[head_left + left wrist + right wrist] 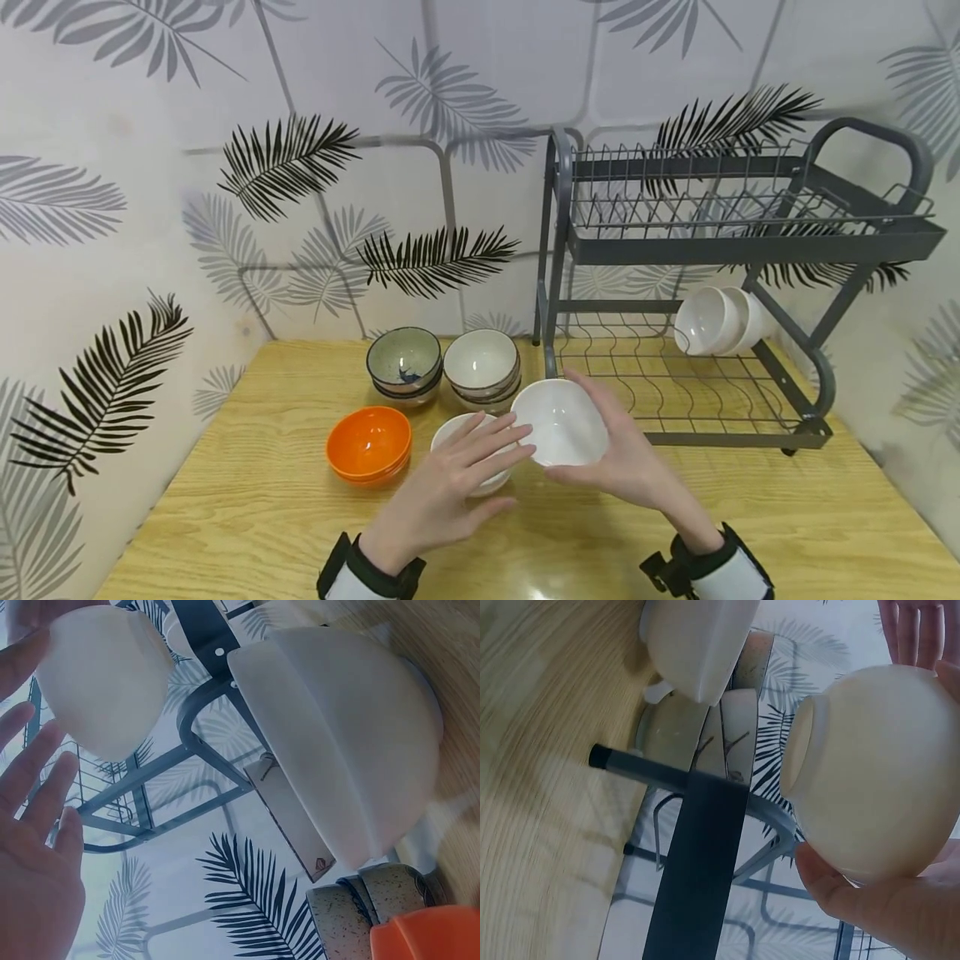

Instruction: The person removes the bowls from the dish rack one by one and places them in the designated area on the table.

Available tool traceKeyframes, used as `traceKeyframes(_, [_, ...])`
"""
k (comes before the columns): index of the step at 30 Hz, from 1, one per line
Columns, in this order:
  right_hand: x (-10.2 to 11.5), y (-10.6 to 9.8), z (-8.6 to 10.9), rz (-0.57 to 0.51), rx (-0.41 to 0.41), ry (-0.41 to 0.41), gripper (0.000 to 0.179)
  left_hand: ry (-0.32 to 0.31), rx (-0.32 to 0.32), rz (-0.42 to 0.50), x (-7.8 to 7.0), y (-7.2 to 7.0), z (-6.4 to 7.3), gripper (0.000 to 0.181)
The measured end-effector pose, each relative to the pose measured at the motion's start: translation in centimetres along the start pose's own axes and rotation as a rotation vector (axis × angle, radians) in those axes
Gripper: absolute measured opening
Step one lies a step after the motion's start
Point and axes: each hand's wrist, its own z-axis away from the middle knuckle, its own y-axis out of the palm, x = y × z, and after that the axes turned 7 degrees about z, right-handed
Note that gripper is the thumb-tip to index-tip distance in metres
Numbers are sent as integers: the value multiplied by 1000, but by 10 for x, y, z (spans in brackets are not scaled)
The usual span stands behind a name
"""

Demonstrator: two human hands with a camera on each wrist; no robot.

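In the head view my right hand grips a white bowl by its side, thumb below and fingers along the far rim. The bowl is tilted so its inside faces me, raised in front of the rack. The right wrist view shows its rounded outside and foot ring, with the thumb pressed against it. My left hand is held with fingers extended toward that bowl, nothing in its grasp. Beneath it, partly hidden, white bowls stand stacked on the table; the left wrist view shows this stack close up.
A two-tier dark dish rack stands at the right, with two white bowls on edge in its lower tier. Orange bowls, green-grey bowls and brown-rimmed bowls sit stacked on the wooden table. A patterned wall rises behind.
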Motion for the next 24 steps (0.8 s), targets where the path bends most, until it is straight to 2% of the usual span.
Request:
traceKeyframes(6, [6, 10, -2, -76, 50, -37, 108, 18, 13, -30, -1, 3, 0, 54])
traceKeyframes(10, [8, 16, -4, -108, 94, -56, 107, 9, -10, -13, -2, 3, -1, 37])
traceKeyframes(13, [9, 20, -4, -117, 125, -71, 107, -23, -15, 36, -3, 2, -2, 23])
traceKeyframes(16, [9, 22, -3, -117, 149, -82, 109, -56, 5, 75, -4, 1, -1, 20])
traceKeyframes(20, [8, 24, -2, -92, 141, -100, 110, -84, 29, 38, -3, -2, 1, 21])
traceKeyframes(24, [5, 24, -4, -70, 93, -127, 107, -147, 30, -31, 0, -7, 5, 18])
